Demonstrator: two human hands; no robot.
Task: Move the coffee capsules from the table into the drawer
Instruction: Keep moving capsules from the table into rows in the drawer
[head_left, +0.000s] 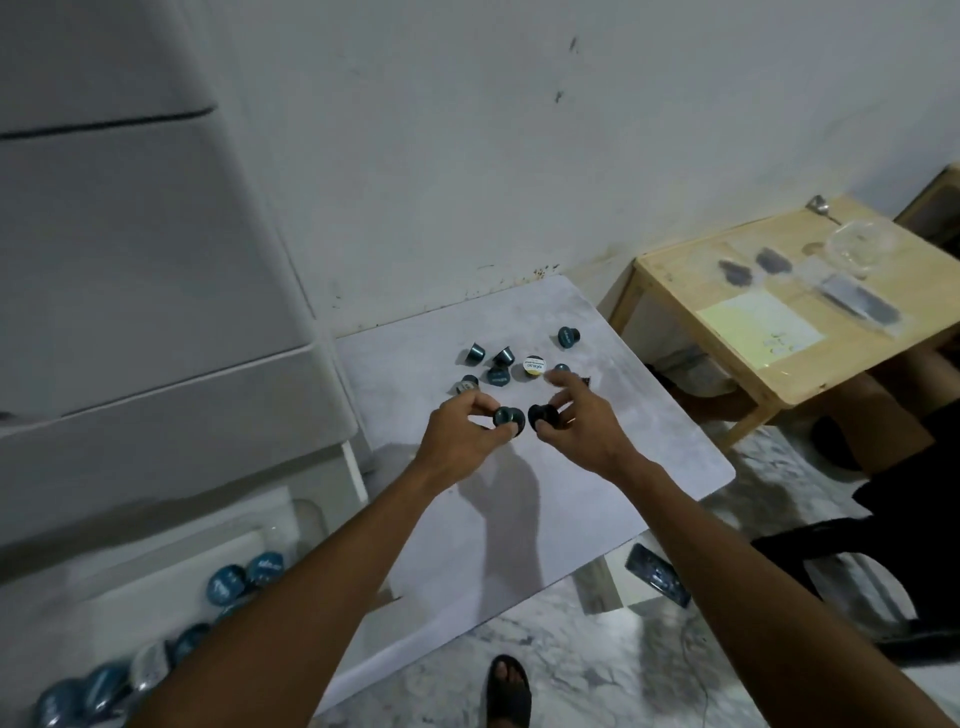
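Observation:
Several dark teal coffee capsules (498, 364) lie scattered at the far end of the white table (519, 519); one shows a white and yellow lid (534, 366). My left hand (462, 436) pinches a teal capsule (508, 417) just above the tabletop. My right hand (576, 415) holds a dark capsule (544, 414) right beside it, its index finger stretched toward the pile. At the lower left the open white drawer (171, 561) holds several blue capsules (228, 583), partly hidden by my left forearm.
A white drawer unit (130, 260) rises at the left against the wall. A wooden side table (800, 312) with a glass bowl, a spoon and papers stands at the right. A phone (657, 574) lies on the floor. A sandalled foot (508, 691) is below.

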